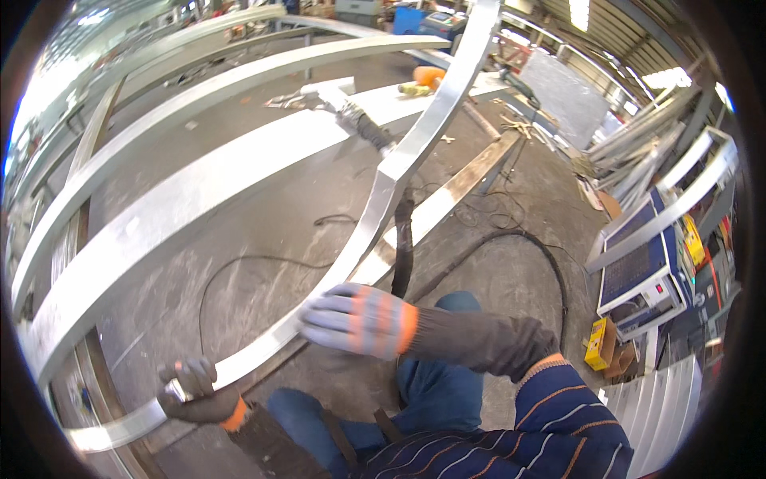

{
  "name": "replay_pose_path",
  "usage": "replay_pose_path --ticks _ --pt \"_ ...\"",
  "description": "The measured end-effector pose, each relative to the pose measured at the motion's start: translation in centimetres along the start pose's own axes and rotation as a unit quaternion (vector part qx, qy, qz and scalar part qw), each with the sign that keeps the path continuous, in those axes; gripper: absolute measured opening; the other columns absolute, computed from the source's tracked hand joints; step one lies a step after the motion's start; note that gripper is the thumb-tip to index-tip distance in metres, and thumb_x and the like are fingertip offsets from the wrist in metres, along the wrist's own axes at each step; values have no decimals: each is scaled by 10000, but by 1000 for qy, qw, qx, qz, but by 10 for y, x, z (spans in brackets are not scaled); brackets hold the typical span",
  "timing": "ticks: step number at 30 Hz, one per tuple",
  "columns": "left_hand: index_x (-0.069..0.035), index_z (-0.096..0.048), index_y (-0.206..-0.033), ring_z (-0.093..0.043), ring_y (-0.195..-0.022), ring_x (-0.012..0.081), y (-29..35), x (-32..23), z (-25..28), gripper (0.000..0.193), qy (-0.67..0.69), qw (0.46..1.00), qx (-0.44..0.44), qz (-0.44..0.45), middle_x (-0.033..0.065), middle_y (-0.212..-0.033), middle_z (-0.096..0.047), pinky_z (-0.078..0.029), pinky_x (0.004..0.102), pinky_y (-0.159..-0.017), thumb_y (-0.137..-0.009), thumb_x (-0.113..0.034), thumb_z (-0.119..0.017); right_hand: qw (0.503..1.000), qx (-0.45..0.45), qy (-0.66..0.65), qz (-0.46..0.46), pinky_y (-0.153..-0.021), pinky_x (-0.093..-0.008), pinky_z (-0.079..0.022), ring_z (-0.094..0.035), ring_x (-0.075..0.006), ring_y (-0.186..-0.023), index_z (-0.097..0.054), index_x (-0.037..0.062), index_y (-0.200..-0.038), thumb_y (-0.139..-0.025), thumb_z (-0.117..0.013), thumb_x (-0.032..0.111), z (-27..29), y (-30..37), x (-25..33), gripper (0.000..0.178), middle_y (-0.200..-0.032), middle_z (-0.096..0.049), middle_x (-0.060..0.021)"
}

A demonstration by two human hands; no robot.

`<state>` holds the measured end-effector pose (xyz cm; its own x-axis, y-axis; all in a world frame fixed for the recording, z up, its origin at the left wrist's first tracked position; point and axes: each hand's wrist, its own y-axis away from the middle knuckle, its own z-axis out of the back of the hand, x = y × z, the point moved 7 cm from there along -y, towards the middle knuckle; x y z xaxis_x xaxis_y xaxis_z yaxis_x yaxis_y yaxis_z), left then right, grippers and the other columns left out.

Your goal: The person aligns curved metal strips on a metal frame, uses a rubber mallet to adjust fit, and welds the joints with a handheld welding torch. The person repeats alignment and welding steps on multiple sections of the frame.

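Observation:
A long silver metal bar (271,345) runs from the lower left up past the top right, with an angled joint near its middle. My left hand (195,391), in a dark glove with an orange cuff, has its fingers wrapped round the bar's lower part. My right hand (359,319), in a grey and orange glove, lies on the bar farther up. Its fingers are stretched side by side, and its thumb is hidden. Beyond the bar, a tool with a black-wrapped handle (363,126), resembling a welding torch, rests on a wide white beam (199,180).
More pale beams (239,72) form a frame at the left. A thick black cable (511,233) loops across the floor. At the right stand a blue and white machine (638,275), a yellow box (596,343) and stacked metal lengths (650,407). An angle grinder (523,88) lies at the back.

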<state>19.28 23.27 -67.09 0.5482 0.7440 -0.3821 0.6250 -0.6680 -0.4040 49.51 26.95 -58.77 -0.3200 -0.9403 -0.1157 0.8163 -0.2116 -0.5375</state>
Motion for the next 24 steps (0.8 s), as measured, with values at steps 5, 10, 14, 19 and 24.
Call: replay_pose_path --ticks 5,10,14,19,24 --pt "-147 -357 -739 -219 -362 62 6 -4 -5 306 -42 990 -129 -26 -40 -495 -286 -181 268 -372 -990 -272 -478 908 -118 28 -401 -942 -431 -536 -668 -319 -1060 -639 65 -1234 -893 -702 231 93 136 -178 384 -1134 -689 -138" --pt "-95 -410 -824 -253 -370 78 6 -4 -21 219 -43 997 -61 -30 -22 -523 -304 -203 254 -377 -980 -243 -454 655 139 434 -603 -1164 -452 -386 -478 -360 -1417 -355 67 -1570 -903 -687 575 135 247 -431 902 -1555 -458 -233" --pt "-92 -452 -883 -253 -395 77 17 -9 -3 193 -26 979 -198 -35 -32 -533 -310 -207 268 -404 -960 -268 -468 628 254 341 -652 -1106 -503 -451 -573 -423 -1326 -363 58 -1556 -930 -681 475 132 305 -522 817 -1441 -567 -279" --pt "-142 -416 -832 -267 -428 72 15 -7 -5 228 -18 993 -114 6 -40 -553 -332 -211 272 -439 -960 -316 -487 668 35 134 -732 -676 -455 -555 -708 -350 -743 -641 59 -1123 -944 -677 332 122 310 -510 328 -937 -730 -174" --pt "-68 -585 -1008 -323 -455 88 14 -8 11 287 -5 995 -97 6 -31 -580 -390 -250 296 -451 -975 -336 -488 638 -367 -231 -636 -449 -304 -379 -474 -119 -491 -574 109 -962 -919 -744 308 101 292 -331 265 -685 -531 5"
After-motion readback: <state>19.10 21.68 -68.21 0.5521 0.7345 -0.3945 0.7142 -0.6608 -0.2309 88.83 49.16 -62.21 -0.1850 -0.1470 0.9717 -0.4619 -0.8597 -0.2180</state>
